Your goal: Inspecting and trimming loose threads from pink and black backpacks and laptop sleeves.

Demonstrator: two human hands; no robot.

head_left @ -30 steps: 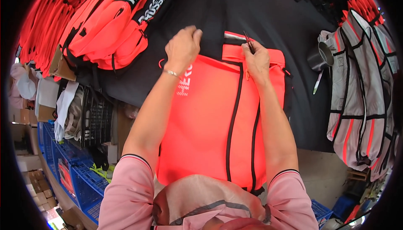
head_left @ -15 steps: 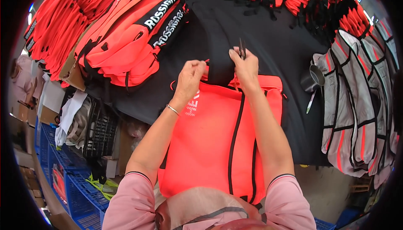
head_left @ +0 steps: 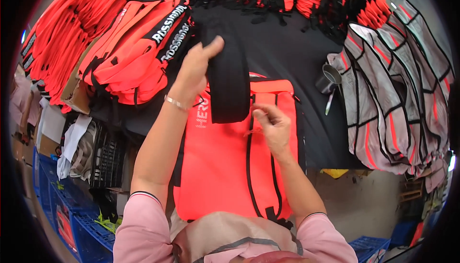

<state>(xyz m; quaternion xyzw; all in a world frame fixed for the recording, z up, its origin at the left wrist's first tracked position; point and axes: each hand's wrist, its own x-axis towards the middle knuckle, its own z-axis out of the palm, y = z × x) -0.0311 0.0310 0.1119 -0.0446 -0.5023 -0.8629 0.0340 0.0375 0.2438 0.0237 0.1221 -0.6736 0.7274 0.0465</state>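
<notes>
A bright red-orange backpack (head_left: 215,176) with black zips lies in front of me, its top end away from me. A wide black strap (head_left: 230,85) stands in a loop over that end and hangs onto the front panel. My left hand (head_left: 196,69) is raised at the strap's left side, thumb stretched out and slightly blurred; its other fingers are partly hidden. Right of the strap, my right hand (head_left: 274,128) is closed low over the backpack, fingertips pinched beside thin red thread (head_left: 252,131). No snips show in the right hand now.
Stacked red backpacks (head_left: 129,57) and flat red pieces (head_left: 72,37) stand at left, more along the far edge. Grey panels with black binding (head_left: 383,100) hang at right, near a metal cup (head_left: 329,77) and a white pen-like stick (head_left: 328,105). Blue crates (head_left: 62,205) stand lower left.
My left hand has lifted away from the backpack's top edge. My right hand has come down toward me, and the dark snips it held are out of sight. The strap's loop now drops over the front panel.
</notes>
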